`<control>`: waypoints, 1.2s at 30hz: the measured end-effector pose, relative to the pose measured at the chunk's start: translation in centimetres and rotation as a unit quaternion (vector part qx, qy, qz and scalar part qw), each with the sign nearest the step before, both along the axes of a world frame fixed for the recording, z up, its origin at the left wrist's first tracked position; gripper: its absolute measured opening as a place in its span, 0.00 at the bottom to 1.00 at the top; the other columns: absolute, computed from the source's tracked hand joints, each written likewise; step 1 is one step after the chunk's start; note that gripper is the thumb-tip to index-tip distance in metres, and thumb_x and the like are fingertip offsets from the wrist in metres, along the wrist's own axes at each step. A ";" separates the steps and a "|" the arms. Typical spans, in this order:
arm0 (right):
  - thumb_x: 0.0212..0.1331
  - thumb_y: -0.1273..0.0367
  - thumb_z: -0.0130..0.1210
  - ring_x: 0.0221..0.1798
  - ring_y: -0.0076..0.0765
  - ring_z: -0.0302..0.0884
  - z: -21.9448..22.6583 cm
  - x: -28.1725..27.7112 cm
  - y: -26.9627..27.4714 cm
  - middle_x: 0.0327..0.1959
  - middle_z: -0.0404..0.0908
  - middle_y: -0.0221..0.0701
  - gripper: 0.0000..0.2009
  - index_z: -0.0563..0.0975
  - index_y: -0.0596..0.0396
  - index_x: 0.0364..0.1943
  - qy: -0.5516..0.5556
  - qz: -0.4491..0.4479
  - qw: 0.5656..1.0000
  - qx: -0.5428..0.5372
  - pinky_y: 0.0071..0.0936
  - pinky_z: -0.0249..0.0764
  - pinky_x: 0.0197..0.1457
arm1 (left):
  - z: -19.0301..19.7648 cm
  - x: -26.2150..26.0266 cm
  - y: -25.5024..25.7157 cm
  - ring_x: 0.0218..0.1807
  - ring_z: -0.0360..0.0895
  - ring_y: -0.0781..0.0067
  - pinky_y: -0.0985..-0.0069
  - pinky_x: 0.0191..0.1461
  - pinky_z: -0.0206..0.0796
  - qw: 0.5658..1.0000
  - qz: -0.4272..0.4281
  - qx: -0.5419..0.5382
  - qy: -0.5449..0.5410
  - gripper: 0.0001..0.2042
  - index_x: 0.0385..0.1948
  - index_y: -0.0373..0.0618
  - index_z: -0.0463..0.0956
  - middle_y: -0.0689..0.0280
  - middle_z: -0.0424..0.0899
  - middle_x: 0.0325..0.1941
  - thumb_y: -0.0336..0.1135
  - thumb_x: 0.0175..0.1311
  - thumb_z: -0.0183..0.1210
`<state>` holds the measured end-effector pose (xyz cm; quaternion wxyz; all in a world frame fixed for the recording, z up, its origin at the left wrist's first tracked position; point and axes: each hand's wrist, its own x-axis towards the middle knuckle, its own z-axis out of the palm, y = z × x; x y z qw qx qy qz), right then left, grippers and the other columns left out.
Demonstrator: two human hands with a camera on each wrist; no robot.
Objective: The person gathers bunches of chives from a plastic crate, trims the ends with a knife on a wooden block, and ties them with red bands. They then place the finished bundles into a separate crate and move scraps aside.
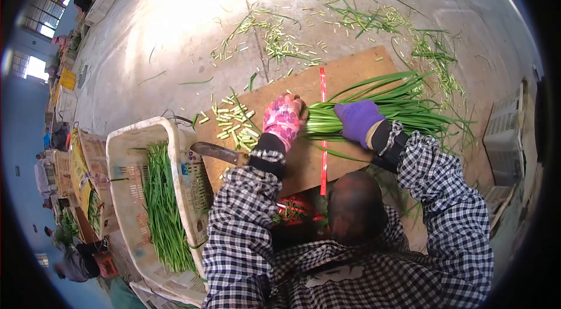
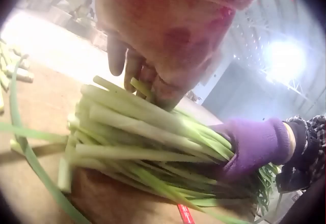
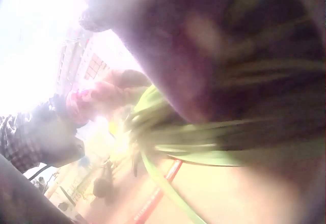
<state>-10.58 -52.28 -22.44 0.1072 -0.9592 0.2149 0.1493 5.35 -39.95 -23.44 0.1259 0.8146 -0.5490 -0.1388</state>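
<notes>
A bunch of garlic chives lies across a brown board, cut pale ends to the left and leaves fanning right. My right hand, in a purple glove, grips the bunch around its stems. At the cut ends is my left hand, in a pink patterned glove. In the left wrist view, the left fingers and thumb come down over the stems, with a stalk tip between them. A red printed strip runs under the bunch. The right wrist view is blurred and washed out by light.
A knife lies by the left wrist at the board's edge. Cut stem pieces are heaped on the board's left, with more trimmings across the floor. A white crate at left holds chives. Another crate stands right.
</notes>
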 end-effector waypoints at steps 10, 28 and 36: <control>0.43 0.65 0.52 0.37 0.48 0.76 1.0 -0.9 -0.2 0.33 0.78 0.40 0.14 0.72 0.52 0.36 -0.069 0.021 0.997 0.040 0.40 0.71 0.39 | 5.0 5.8 0.1 0.31 0.76 0.57 0.66 0.36 0.69 0.986 -0.128 0.020 -0.102 0.06 0.25 0.47 0.74 0.59 0.77 0.24 0.29 0.42 0.55; 0.43 0.63 0.55 0.38 0.46 0.77 0.6 -0.2 -0.2 0.33 0.78 0.39 0.16 0.72 0.53 0.37 -0.013 0.027 0.999 0.026 0.39 0.72 0.38 | 3.5 -3.1 2.1 0.66 0.51 0.52 0.61 0.67 0.42 0.990 -0.130 -0.016 -0.060 0.53 0.61 0.39 0.48 0.48 0.55 0.63 0.52 0.29 0.69; 0.41 0.61 0.54 0.39 0.48 0.76 0.8 -0.3 -0.2 0.35 0.78 0.41 0.18 0.72 0.52 0.39 -0.016 0.037 0.998 0.043 0.39 0.71 0.41 | -1.2 -3.5 -0.6 0.53 0.68 0.55 0.61 0.55 0.58 0.994 -0.077 0.059 -0.050 0.37 0.51 0.46 0.62 0.56 0.72 0.47 0.45 0.35 0.68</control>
